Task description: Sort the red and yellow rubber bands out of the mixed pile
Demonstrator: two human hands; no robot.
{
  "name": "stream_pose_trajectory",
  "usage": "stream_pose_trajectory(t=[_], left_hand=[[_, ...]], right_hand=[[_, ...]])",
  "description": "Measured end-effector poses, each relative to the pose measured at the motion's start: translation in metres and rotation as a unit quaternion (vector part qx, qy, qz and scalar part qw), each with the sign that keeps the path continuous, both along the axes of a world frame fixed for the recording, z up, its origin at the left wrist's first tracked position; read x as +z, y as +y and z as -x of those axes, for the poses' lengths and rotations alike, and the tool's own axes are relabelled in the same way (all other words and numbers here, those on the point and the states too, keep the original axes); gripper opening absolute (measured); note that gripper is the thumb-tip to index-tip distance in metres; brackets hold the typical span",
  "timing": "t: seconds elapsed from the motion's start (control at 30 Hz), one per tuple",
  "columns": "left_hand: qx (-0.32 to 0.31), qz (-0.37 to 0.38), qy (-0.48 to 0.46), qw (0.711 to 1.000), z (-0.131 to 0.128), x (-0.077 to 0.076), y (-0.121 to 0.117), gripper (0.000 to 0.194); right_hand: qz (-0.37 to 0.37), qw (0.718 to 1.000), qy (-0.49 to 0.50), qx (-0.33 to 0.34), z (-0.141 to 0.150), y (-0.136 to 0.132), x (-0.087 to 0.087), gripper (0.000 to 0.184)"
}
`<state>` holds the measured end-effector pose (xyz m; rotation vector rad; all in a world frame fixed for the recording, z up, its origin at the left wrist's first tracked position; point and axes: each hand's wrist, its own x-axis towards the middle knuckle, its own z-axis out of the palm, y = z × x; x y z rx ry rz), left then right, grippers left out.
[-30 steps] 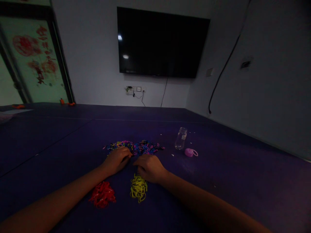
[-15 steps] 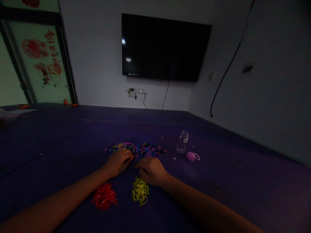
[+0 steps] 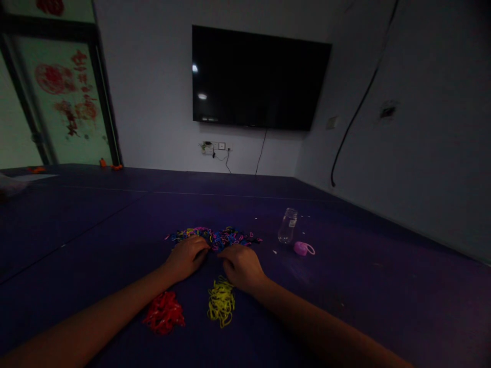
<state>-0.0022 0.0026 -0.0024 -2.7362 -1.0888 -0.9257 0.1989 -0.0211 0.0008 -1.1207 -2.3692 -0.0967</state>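
Observation:
A mixed heap of small rubber bands (image 3: 230,236), blue, pink, black and some yellow, lies just beyond both hands. My left hand (image 3: 188,255) rests at the heap's near edge, its fingers curled and pinched together. Opposite it, my right hand (image 3: 240,263) points its closed fingers at the same edge. Whatever either pinch contains is too small and dark to make out. Nearer to me, a pile of red rubber bands (image 3: 164,313) sits by my left forearm. A pile of yellow rubber bands (image 3: 221,302) lies just below my right hand.
A clear bottle (image 3: 286,229) without a lid stands right of the heap, with a pink cap with a loop (image 3: 303,249) beside it. Small white scraps (image 3: 274,252) dot the purple tabletop (image 3: 126,225). A television (image 3: 261,76) hangs on the wall behind.
My right hand has shifted from the yellow pile's top edge slightly forward towards the mixed heap, uncovering more yellow bands. My left hand has stayed almost in place.

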Motion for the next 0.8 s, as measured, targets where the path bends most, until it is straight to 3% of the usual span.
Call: stream_pose_trajectory(t=[0.2,0.3,0.63,0.8], left_hand=[[0.023,-0.003,0.011,1.0,-0.001,0.0,0.0,0.018],[0.009,-0.006,0.012,1.0,-0.001,-0.002,0.001,0.023],[0.03,-0.001,0.054,0.998,0.001,-0.013,0.01,0.032],[0.034,0.009,0.053,0.998,0.002,-0.015,0.012,0.032]], right_hand=[[-0.027,0.995,-0.044,-0.089,-0.017,0.014,0.005,0.025],[-0.021,0.994,-0.017,-0.106,-0.023,0.02,0.004,0.024],[-0.017,0.997,-0.077,0.018,-0.015,0.015,0.002,0.026],[-0.02,0.997,-0.064,0.03,-0.015,0.015,0.002,0.028]])
